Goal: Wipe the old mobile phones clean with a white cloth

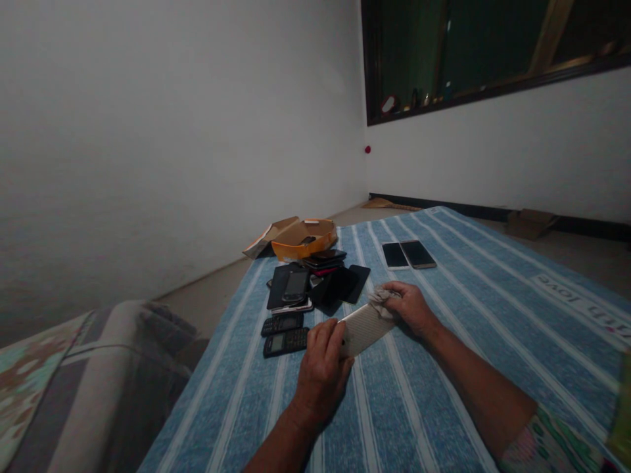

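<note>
My left hand is closed around the near-left end of a pale smartphone, whose light, patterned back faces up. A crumpled grey-white cloth is pinched in my right hand and touches the phone's far-right end. Just left of my left hand lie two black keypad phones, side by side. Beyond them is a heap of dark phones, several of them stacked or overlapping. Two smartphones with dark screens lie together farther off, past my right hand.
An open orange cardboard box stands at the far left of the blue striped cloth with items inside. To the left is a fabric-covered piece of furniture. Walls and a dark window rise behind; a brown carton sits on the floor.
</note>
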{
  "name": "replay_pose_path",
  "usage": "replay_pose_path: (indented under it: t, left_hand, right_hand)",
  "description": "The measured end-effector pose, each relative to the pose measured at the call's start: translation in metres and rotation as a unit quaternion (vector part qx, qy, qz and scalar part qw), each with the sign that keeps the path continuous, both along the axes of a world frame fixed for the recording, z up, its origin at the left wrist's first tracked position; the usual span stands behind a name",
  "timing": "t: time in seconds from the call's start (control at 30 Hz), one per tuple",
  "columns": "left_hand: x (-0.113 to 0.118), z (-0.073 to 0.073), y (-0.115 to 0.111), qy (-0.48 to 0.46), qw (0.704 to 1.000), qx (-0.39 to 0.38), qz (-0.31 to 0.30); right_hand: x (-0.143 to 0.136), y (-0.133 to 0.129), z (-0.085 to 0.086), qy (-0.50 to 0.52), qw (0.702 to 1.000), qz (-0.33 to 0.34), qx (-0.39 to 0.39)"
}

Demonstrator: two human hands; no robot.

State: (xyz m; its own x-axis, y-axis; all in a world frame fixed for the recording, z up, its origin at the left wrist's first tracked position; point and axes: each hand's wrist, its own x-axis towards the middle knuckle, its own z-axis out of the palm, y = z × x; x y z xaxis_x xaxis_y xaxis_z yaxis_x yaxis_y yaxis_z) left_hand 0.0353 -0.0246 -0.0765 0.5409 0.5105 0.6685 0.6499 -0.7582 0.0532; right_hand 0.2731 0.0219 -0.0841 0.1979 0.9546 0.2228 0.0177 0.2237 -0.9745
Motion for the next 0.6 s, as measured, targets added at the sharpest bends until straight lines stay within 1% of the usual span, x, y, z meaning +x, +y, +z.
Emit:
replay_pose_path:
  t: [0.13, 0.27, 0.47, 0.6]
  left_hand:
    - [-0.0014, 0.001, -0.0017, -0.025, 0.999, -0.03, 0.006]
    - [-0.0027, -0.0007, -0.001, -0.049, 0.998, -0.022, 0.021]
    - [-0.0045, -0.0039, -0.0001, -0.056, 0.995, -0.027, 0.072]
    - [-0.0045, -0.0025, -0.0014, -0.042, 0.995, -0.035, 0.083]
  right_hand:
    - [0.0002, -0.0026, 0.0023, -0.031, 0.999, -0.005, 0.008]
    - [-0.0011, -0.0046, 0.0059, -0.056, 0.998, -0.01, 0.017]
    - [-0.0002, -0.0065, 0.0083, -0.082, 0.996, -0.014, 0.029]
    - [0.0, -0.0059, 0.0061, -0.106, 0.993, -0.018, 0.042]
